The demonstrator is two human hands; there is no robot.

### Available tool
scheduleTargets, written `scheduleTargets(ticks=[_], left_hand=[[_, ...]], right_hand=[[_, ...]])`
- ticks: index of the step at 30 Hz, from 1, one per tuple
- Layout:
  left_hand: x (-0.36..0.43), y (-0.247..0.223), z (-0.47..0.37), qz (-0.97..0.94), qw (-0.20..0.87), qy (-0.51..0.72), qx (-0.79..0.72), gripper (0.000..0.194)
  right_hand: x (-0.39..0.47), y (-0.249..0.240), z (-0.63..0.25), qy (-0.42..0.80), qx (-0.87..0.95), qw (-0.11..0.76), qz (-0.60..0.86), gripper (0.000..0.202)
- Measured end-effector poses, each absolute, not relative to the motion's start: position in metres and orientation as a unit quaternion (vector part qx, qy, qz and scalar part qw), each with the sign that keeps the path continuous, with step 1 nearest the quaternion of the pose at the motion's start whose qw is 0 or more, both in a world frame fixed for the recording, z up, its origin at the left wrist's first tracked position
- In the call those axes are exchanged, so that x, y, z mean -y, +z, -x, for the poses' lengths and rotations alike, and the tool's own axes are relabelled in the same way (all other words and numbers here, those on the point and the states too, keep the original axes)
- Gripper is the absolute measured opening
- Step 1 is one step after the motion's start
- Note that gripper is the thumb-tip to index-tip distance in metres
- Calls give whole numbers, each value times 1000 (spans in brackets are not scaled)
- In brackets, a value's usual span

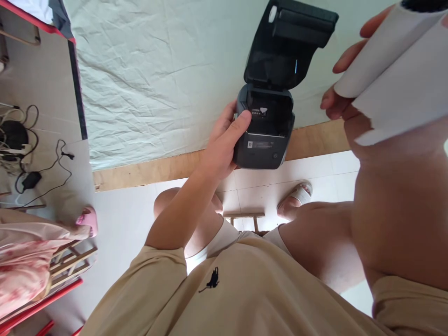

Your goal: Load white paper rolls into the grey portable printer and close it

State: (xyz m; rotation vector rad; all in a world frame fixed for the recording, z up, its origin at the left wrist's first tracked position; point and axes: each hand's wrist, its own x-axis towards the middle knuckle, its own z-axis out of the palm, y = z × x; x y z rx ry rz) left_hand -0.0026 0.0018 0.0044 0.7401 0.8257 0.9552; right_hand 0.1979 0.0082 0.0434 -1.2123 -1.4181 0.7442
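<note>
My left hand [226,140] is wrapped round the left side of a small black printer [262,151], its thumb on the edge of the open compartment. The printer's lid [283,51] stands swung up, away from me, and a small label shows inside the compartment. At the upper right, my right hand [345,79] holds a white paper roll [374,51] with its fingers round the far side. A loose sheet with a torn edge hangs from the roll and covers part of my right wrist. The two hands are apart.
A table under a pale green cloth [140,84] has a bare wooden edge [150,172] near my knees. At the left are coiled cables [14,140], a black adapter [32,180] and a seated person in pink clothing [24,261] with a pink slipper [89,220].
</note>
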Motion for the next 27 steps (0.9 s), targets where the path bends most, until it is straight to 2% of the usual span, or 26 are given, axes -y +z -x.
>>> scheduleTargets(ticks=[3, 6, 9, 14, 19, 22, 24, 27], left_hand=[[-2, 4, 3, -323, 748, 433, -386, 31], [-4, 3, 2, -326, 746, 436, -383, 32], [-5, 1, 2, -331, 745, 441, -377, 30], [-6, -1, 4, -338, 749, 442, -360, 28], [-6, -2, 4, -339, 746, 443, -364, 25], [-6, -2, 3, -337, 745, 444, -366, 25], [-6, -2, 3, -333, 747, 445, -365, 26], [-6, -2, 3, -332, 745, 452, -362, 27]], right_hand=[[-17, 26, -197, 369, 490, 611, 500, 43], [-19, 7, -198, 286, 513, 620, 521, 41], [-14, -3, -202, 244, 559, 566, 554, 41], [-9, 0, -206, 92, 656, 447, 602, 38], [-10, 0, -204, 102, 650, 359, 662, 40], [-9, -3, -201, 125, 648, 292, 692, 53], [-7, -1, -203, 123, 664, 294, 676, 58], [-1, 6, -216, 49, 705, 376, 600, 39]])
